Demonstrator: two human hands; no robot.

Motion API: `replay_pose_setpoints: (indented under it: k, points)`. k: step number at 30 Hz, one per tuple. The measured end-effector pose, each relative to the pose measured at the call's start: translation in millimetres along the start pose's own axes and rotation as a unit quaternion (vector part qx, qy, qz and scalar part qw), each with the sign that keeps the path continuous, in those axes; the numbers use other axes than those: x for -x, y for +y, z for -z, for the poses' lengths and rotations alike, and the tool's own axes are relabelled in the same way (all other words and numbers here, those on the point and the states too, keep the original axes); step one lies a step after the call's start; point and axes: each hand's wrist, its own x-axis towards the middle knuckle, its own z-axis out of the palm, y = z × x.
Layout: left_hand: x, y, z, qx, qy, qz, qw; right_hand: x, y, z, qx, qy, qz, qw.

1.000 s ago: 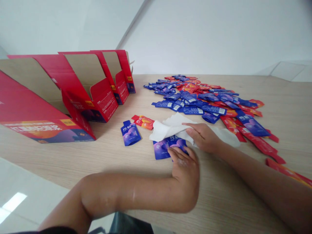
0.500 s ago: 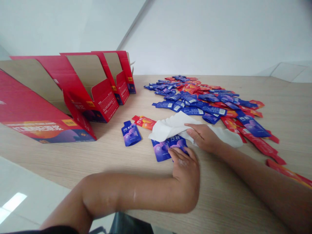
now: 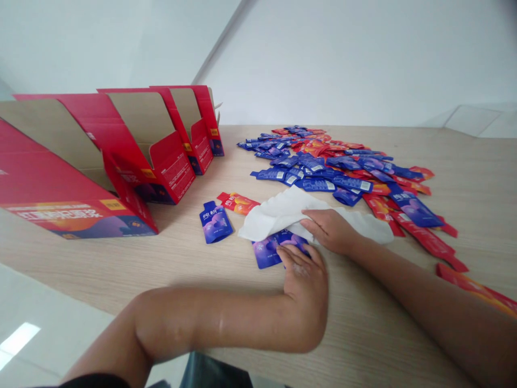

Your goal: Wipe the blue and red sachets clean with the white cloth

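Observation:
A blue pouch (image 3: 267, 251) lies flat on the wooden table (image 3: 202, 264). My left hand (image 3: 304, 280) rests on its near edge, fingers flat and pressing it down. My right hand (image 3: 331, 230) presses a white cloth (image 3: 278, 213) onto the pouch's far part, fingers together on the cloth. Another blue pouch (image 3: 215, 221) and a red pouch (image 3: 237, 203) lie just to the left.
A large heap of blue and red pouches (image 3: 343, 172) spreads over the table's far right. Several open red cardboard display boxes (image 3: 161, 145) stand along the left. More red pouches (image 3: 472, 283) lie by my right forearm.
The white cloth under my right hand has slid slightly left over the blue pouch. My left hand has stayed put.

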Motion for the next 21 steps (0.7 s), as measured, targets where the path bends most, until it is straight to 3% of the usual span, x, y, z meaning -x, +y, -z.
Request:
replay_pose_setpoints:
  k: [5, 10, 17, 21]
  points:
    - [-0.7, 0.4, -1.0, 0.02, 0.0, 0.0, 1.0, 4.6, -14.1, 8.2, -0.064, 0.066, 0.006, 0.996]
    - [-2.4, -0.4, 1.3, 0.004, -0.01, -0.011, 1.0, 5.0, -27.8, 1.5, -0.043, -0.015, 0.059, 0.997]
    - [-1.1, 0.2, 0.8, 0.005, -0.004, 0.004, 1.0, -2.1, -1.3, -1.8, 0.007, -0.01, -0.004, 1.0]
    - [-0.3, 1.2, -0.8, 0.008, -0.004, 0.0, 1.0, 1.9, -0.3, 0.4, 0.01, 0.037, -0.006, 0.999]
